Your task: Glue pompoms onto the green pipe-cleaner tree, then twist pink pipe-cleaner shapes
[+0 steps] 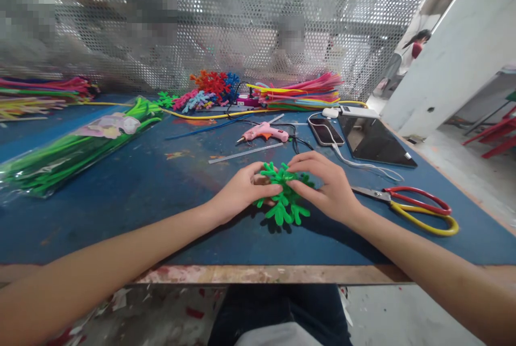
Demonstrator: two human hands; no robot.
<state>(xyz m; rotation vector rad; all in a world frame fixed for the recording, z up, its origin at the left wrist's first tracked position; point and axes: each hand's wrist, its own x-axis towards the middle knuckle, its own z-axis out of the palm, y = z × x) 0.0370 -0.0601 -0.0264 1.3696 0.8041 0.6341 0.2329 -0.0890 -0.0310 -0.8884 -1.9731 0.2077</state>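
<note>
Between my hands, just over the blue tabletop, is a green pipe-cleaner snowflake [280, 211] with several branching arms. My left hand [248, 187] grips its left side, thumb on top. On the other side my right hand [324, 182] pinches near its middle with thumb and fingers, and covers part of the right-hand arms. A pink hot glue gun [266, 132] lies beyond my hands, its nozzle to the left. Scissors [407, 203] with one red and one yellow handle lie right of my right hand.
A plastic bag of green pipe cleaners [80, 147] lies left. Finished coloured snowflakes [209, 88] and a pipe-cleaner bundle [302, 91] sit at the back by a perforated metal screen [242, 23]. A cabled phone [326, 132] and a tablet [374, 139] lie right. Another person [407, 58] is far right.
</note>
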